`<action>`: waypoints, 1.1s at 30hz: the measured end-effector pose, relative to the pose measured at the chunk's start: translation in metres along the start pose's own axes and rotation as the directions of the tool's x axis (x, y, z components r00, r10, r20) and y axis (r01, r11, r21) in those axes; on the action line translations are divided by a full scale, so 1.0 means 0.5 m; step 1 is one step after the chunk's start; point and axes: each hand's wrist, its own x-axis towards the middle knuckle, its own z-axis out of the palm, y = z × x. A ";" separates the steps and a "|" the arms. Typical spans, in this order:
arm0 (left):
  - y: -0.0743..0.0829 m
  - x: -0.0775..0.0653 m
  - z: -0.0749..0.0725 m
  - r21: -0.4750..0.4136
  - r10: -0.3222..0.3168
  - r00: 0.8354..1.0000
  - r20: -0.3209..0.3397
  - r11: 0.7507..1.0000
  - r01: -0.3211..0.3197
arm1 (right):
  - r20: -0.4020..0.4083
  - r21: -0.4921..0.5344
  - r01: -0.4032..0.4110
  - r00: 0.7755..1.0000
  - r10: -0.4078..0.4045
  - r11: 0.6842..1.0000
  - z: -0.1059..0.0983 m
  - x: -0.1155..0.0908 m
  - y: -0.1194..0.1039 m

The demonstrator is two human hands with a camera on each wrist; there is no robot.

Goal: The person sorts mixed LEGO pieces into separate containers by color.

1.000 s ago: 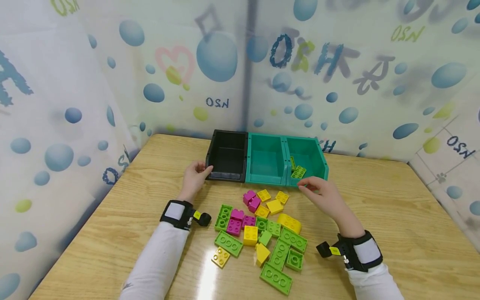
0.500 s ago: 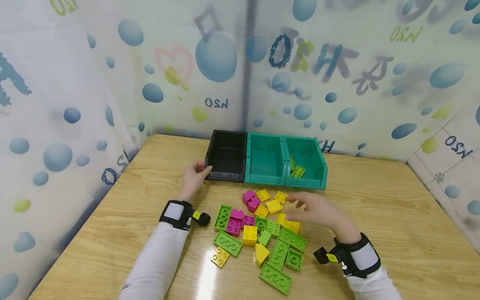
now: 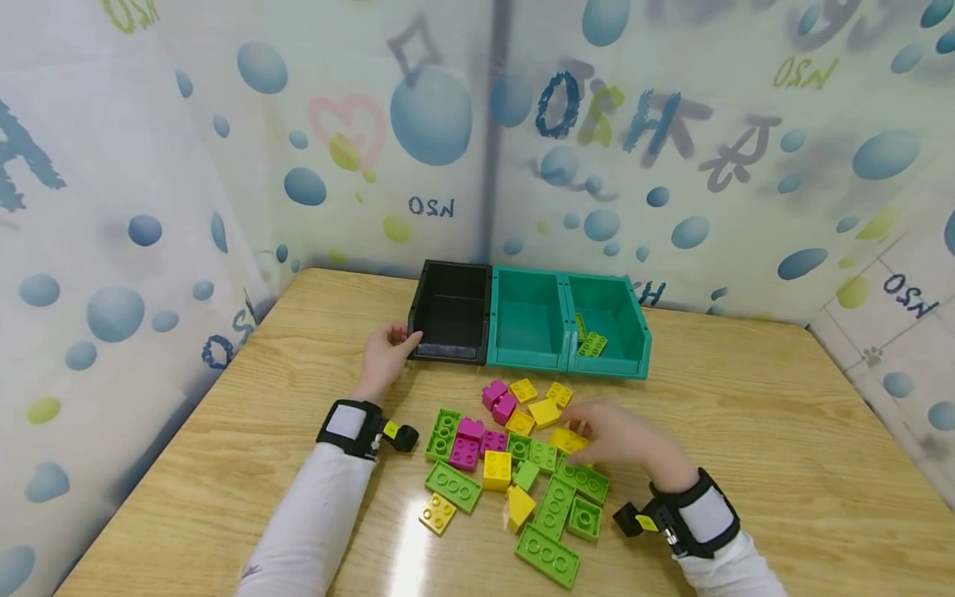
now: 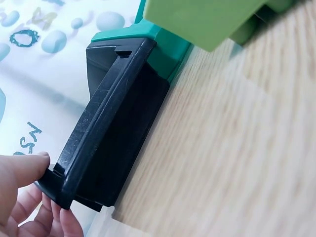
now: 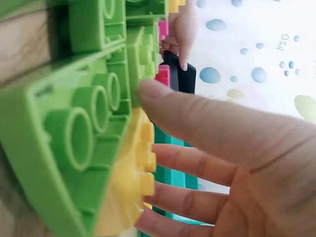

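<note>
My left hand (image 3: 385,358) grips the front left corner of the black bin (image 3: 453,353); in the left wrist view the thumb lies on its rim and the fingers curl below. Over the pile of bricks, my right hand (image 3: 625,435) reaches around a yellow rounded brick (image 3: 570,439). Seen from the right wrist, its fingers are spread on the far side of that yellow brick (image 5: 123,195), and the thumb is apart from them, by a light green brick (image 5: 143,59). No firm hold shows. An upturned green brick (image 5: 74,133) is close to that camera.
Two teal bins, a middle one (image 3: 528,356) and a right one (image 3: 622,366), adjoin the black bin. Small green bricks (image 3: 593,344) lie in the right one. Magenta bricks (image 3: 464,453), yellow bricks (image 3: 497,470) and green bricks (image 3: 548,555) are scattered on the wooden table (image 3: 261,414). Patterned curtains surround it.
My right hand has come from the front of the right teal bin down toward me, to the yellow rounded brick. The left hand stays on the black bin.
</note>
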 end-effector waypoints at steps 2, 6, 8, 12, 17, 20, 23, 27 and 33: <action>-0.001 0.000 0.000 0.000 -0.006 1.000 0.002 1.000 0.006 | 0.005 -0.008 -0.005 1.000 0.005 1.000 0.005 0.002 0.002; 0.000 0.001 0.000 -0.003 -0.017 1.000 0.005 1.000 0.017 | 0.001 -0.026 -0.017 1.000 0.017 1.000 0.011 0.005 0.000; 0.001 0.001 0.000 -0.007 -0.023 1.000 0.006 1.000 0.023 | -0.001 -0.030 -0.025 1.000 0.025 0.999 0.011 0.005 -0.003; 0.002 0.000 0.000 -0.013 -0.024 1.000 0.004 1.000 0.024 | 0.005 -0.030 -0.037 0.999 0.037 0.999 0.010 0.007 -0.007; 0.000 0.000 -0.002 -0.013 -0.027 1.000 0.006 1.000 0.027 | 0.007 -0.021 -0.065 0.998 0.065 0.998 0.013 0.008 -0.008; -0.001 0.000 -0.002 -0.013 -0.025 1.000 0.005 1.000 0.025 | 0.003 -0.021 -0.071 0.997 0.071 0.997 0.014 0.008 -0.008; 0.000 -0.001 -0.002 -0.003 -0.021 1.000 0.000 1.000 0.021 | 0.003 -0.025 -0.059 0.998 0.059 0.998 0.014 0.009 -0.007; 0.002 -0.003 -0.002 0.004 -0.026 1.000 -0.003 1.000 0.026 | 0.005 -0.022 -0.045 0.999 0.045 0.999 0.014 0.010 -0.004; 0.004 -0.005 -0.001 -0.001 -0.037 0.999 0.000 0.999 0.037 | 0.004 0.000 -0.079 0.997 0.079 0.997 0.014 0.010 0.000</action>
